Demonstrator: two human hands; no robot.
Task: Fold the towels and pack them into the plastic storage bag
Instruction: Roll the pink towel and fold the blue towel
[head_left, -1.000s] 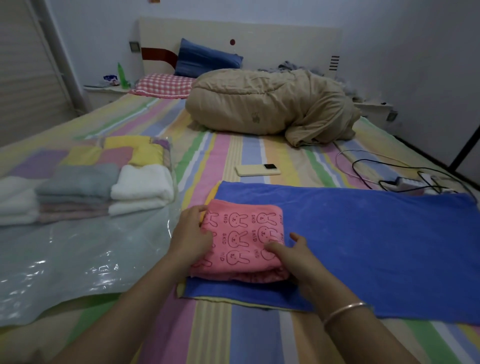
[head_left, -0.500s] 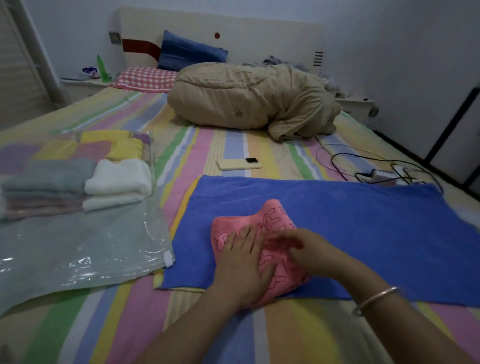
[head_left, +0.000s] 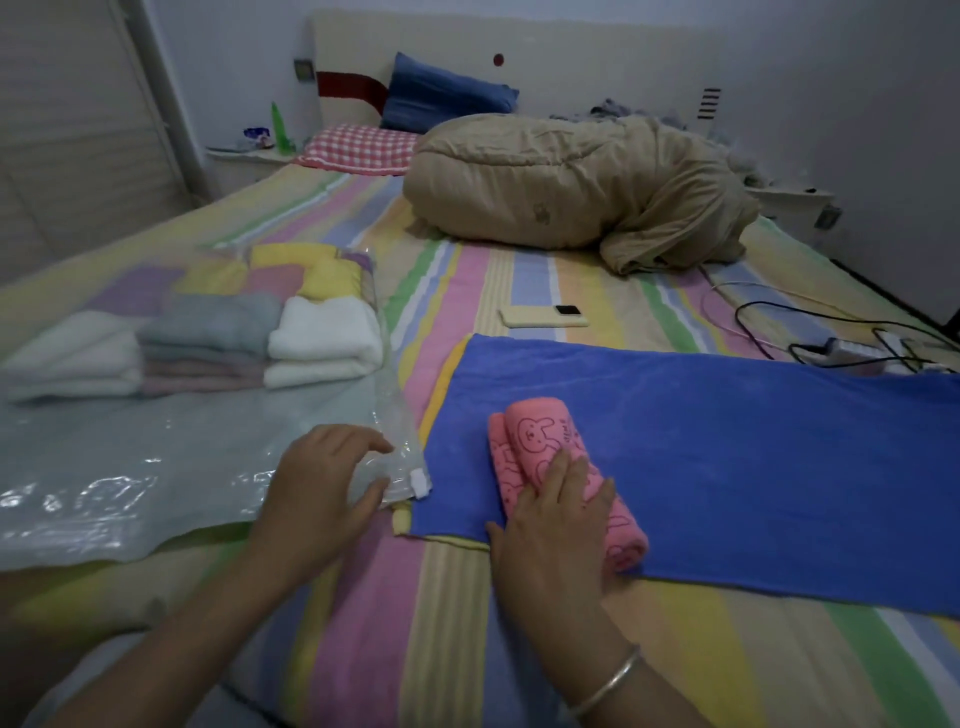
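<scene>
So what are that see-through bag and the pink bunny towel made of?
The storage bag looks like thin clear plastic: glossy glare, crinkles, towels visible through it. The pink towel seems soft, matte microfibre or terry, though the weave is too blurred to confirm.

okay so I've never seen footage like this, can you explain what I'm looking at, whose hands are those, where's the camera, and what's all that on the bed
There is no machine here. A person wears one wide-angle camera on the head, looking down at their own two hands.

The left hand grips the open edge of a clear plastic storage bag, which already holds folded towels. The right hand, with a bracelet on its wrist, rests on a folded pink rabbit-print towel. That towel lies on a blue towel spread flat on the striped bed.

Further back lie a phone, a bundled tan quilt, pillows and some cables.
</scene>
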